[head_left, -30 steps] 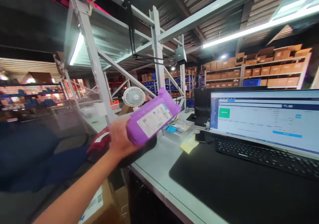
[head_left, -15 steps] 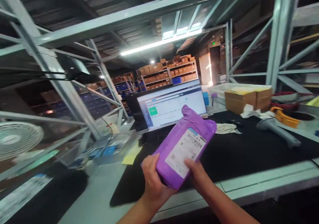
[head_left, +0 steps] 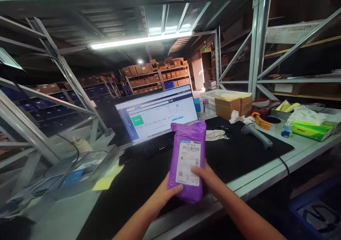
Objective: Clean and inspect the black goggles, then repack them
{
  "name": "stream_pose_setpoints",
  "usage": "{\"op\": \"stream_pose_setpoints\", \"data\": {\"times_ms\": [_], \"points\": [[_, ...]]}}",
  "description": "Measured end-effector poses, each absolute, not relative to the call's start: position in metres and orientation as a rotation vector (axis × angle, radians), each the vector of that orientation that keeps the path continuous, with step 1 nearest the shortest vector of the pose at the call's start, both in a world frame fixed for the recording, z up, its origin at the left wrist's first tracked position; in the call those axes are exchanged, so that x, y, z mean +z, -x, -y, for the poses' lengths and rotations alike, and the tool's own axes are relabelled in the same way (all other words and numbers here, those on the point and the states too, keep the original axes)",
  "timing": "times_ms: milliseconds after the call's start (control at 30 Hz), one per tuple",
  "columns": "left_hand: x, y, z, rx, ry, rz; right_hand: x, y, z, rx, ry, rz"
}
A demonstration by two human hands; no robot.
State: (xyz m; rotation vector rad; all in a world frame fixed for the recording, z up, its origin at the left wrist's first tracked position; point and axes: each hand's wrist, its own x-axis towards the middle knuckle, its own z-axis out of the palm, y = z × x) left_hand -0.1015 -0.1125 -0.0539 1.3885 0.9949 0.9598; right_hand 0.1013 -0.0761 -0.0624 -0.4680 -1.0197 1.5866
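A purple plastic-wrapped parcel (head_left: 174, 161) is held upright, tilted slightly back, over the front of the black desk mat. Its white shipping label (head_left: 188, 165) with a barcode faces me. My left hand (head_left: 166, 192) grips the lower left corner, thumb across the front. On the right edge my right hand (head_left: 204, 174) is closed, its thumb lying on the label. The fingers of both hands are hidden behind the parcel. Just beyond it stands a laptop (head_left: 160, 115), its screen lit with a green square.
On the right of the mat (head_left: 234, 161) lies a grey barcode scanner (head_left: 257, 135). Behind it are a cardboard box (head_left: 227, 107), an orange tape dispenser (head_left: 262, 122) and a green tissue pack (head_left: 311, 130). Yellow paper (head_left: 108, 177) and a clear tray (head_left: 90, 165) sit left.
The parcel has turned from a rightward slant to nearly upright. My left thumb now lies across its front. The view has swung right, bringing the tissue pack into sight.
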Motion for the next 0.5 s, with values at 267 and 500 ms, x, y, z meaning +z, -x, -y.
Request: {"op": "stream_pose_setpoints", "data": {"times_ms": [267,500], "points": [[-0.059,0.093,0.087,1.044,-1.147,-0.755,-0.065,-0.133,0.038,1.479,0.589,1.456],[-0.081,0.126,0.083,1.298,-0.931,-1.076,-0.052,-0.280,-0.058,0.409,1.526,1.496]]}}
